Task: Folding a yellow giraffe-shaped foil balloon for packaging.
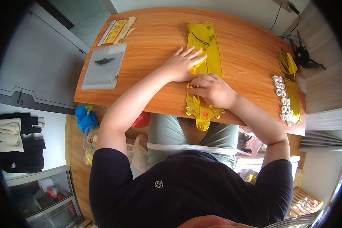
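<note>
Fig. Wooden table (148, 41), seen from above; person seated at its near edge, both forearms reaching in from below.

Main obj.: a long gold foil balloon (205, 41), deflated and flat, lying lengthwise away from the person at table centre; its near end (201, 112) hangs just over the table edge and carries a small red spot.

L hand (184, 62): open, fingers spread, palm pressed flat on the foil's left margin approx. mid-length. R hand (212, 90): fingers curled, tips pinching or pressing the foil just below the L hand; whether it truly grips a fold cannot be told from this view. Hands near each other, not touching.

Step in hand (judged): flattening/smoothing the foil, L hand anchoring while R works the lower portion. Next move prob. calls for steady downward pressure and a slide along the length w/o creasing or tearing the thin film; the overhanging end may need pulling back onto the table.

Others, in descending size: clear plastic sleeve w/ dark motif (104, 66), far left; second gold foil piece (290, 87), right edge; printed card strip (116, 30), top left; row of small white rings (282, 97) beside the right foil.
</note>
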A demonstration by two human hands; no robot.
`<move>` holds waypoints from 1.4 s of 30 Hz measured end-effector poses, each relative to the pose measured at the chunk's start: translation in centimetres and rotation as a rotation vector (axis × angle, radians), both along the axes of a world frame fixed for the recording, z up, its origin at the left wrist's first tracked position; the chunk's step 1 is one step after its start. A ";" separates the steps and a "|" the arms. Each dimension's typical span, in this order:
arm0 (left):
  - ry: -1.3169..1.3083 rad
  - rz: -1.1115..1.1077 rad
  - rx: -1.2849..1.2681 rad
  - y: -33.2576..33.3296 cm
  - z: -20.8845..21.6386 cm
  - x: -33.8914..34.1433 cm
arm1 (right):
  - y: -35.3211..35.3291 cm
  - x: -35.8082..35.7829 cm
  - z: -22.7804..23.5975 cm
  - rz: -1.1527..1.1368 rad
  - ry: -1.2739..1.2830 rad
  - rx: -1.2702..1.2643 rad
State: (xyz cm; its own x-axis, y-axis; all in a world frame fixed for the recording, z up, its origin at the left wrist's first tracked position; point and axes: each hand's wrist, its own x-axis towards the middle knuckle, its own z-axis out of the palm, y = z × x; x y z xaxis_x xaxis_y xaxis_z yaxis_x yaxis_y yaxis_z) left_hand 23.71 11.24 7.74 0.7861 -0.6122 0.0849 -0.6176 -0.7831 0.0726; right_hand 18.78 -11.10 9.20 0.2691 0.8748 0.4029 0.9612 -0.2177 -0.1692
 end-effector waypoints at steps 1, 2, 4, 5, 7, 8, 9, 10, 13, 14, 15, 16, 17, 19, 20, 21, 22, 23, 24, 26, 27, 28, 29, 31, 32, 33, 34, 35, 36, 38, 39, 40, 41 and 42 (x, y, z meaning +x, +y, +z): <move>-0.011 -0.002 0.012 0.1 0.0 0.1 | 0.0 0.0 -0.1 -0.002 -0.011 0.012; 0.046 0.005 -0.048 0.1 0.0 0.3 | -0.1 0.0 -0.2 0.008 0.017 0.009; 0.192 0.020 -0.174 0.2 0.5 1.0 | -0.3 -0.1 -0.1 -0.001 0.059 -0.016; 0.182 0.012 -0.159 0.3 0.9 1.6 | -0.5 0.0 -0.2 -0.010 0.049 -0.002; 0.630 0.058 -0.711 0.1 1.8 2.9 | -1.2 0.1 -0.6 -0.002 0.087 -0.017; 0.482 0.090 -0.880 0.5 1.3 3.7 | -0.8 0.1 -0.5 0.000 0.076 0.004; 0.471 0.090 -0.860 1.5 1.2 5.2 | -0.6 0.1 -0.4 0.010 0.074 0.003; 0.343 0.221 -0.805 2.0 1.4 6.7 | -0.7 0.2 -0.6 0.009 0.079 -0.006; 0.008 0.402 -0.740 2.9 2.0 10.5 | -0.6 0.1 -0.3 0.013 0.077 -0.016; 0.055 0.516 -0.616 2.7 2.5 11.5 | -0.7 0.1 -0.3 0.009 0.081 -0.037; 0.100 0.630 -0.489 2.5 2.7 12.3 | -0.7 0.2 -0.3 0.003 0.078 -0.030; 0.182 0.645 -0.484 2.2 2.9 13.2 | -0.8 0.2 -0.4 0.005 0.075 -0.034; 0.176 0.640 -0.480 2.1 2.9 13.8 | -0.7 0.2 -0.4 0.009 0.072 -0.039; 0.243 0.588 -0.460 1.4 2.9 14.7 | -0.7 0.2 -0.7 0.002 0.078 -0.028; 0.245 0.579 -0.458 0.9 3.0 15.0 | -0.9 0.3 -0.8 -0.002 0.089 -0.023; 0.187 0.555 -0.511 0.5 3.0 15.2 | -1.1 0.5 -1.0 -0.011 0.090 -0.021; 0.127 0.535 -0.561 0.5 3.0 15.3 | -1.0 0.5 -1.1 -0.007 0.087 -0.020; 0.130 0.530 -0.556 0.5 3.0 15.4 | -1.0 0.5 -1.1 -0.002 0.084 -0.019; 0.125 0.476 -0.675 0.6 3.1 15.5 | -1.0 0.6 -1.2 -0.007 0.086 -0.015; 0.285 0.348 -0.911 2.6 3.1 15.3 | -0.5 0.5 -0.9 0.009 0.073 -0.006; 0.278 0.353 -0.902 3.9 2.7 14.7 | -0.2 0.4 -0.7 0.015 0.071 0.004; 0.337 0.233 -0.889 5.3 2.0 13.8 | 0.1 0.4 -0.5 0.026 0.072 0.006; 0.414 0.096 -0.881 4.7 1.2 12.7 | -0.3 0.5 -0.8 0.016 0.082 -0.005; 0.256 0.100 -0.619 3.3 0.4 10.2 | -1.3 0.6 -1.4 -0.006 0.091 -0.025; 0.141 0.015 -0.564 3.6 0.5 9.3 | -1.2 0.6 -1.4 0.004 0.087 -0.034; 0.138 0.016 -0.560 3.8 0.5 8.7 | -1.1 0.6 -1.3 0.006 0.085 -0.030; 0.092 -0.006 -0.499 4.0 0.6 8.0 | -1.0 0.5 -1.3 0.010 0.085 -0.024; 0.046 -0.030 -0.439 4.2 0.8 7.7 | -0.9 0.5 -1.4 0.013 0.086 -0.019; 0.044 -0.046 -0.383 4.2 1.0 7.6 | -0.9 0.6 -1.4 0.015 0.085 -0.016; 0.048 -0.035 -0.371 4.2 1.2 7.5 | -0.8 0.6 -1.4 0.042 0.039 0.036; 0.052 -0.025 -0.362 4.1 1.3 7.5 | -0.7 0.6 -1.4 0.041 0.039 0.038; 0.052 -0.025 -0.360 4.1 1.4 7.5 | -0.7 0.6 -1.4 0.040 0.024 0.025; 0.052 -0.019 -0.265 4.2 1.6 7.7 | -0.7 0.6 -1.4 0.038 0.009 0.012; 0.053 -0.013 -0.171 4.2 1.8 7.8 | -0.7 0.6 -1.4 0.038 0.008 0.013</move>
